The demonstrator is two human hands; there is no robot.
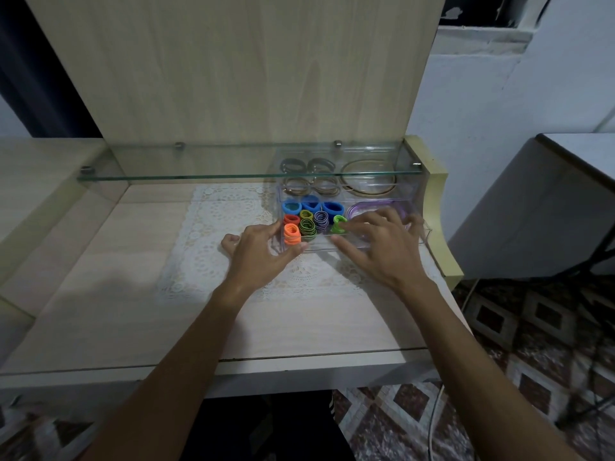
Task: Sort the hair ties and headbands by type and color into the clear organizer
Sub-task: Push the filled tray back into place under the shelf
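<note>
All visible hair ties (306, 224) and headbands (367, 181) sit sorted inside the clear organizer (421, 207); none lie outside it. Left hand (258, 252) and right hand (379, 246) rest relaxed against its front, grasping nothing.

No readable text, label, brand or number on anything

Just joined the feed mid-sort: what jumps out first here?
The bright hair ties, orange, green, blue and striped, standing in rows inside the clear organizer at the desk's far right. Both hands frame it: the left hand at its left front corner, the right hand spread over its right side. A white lace mat lies underneath.
</note>
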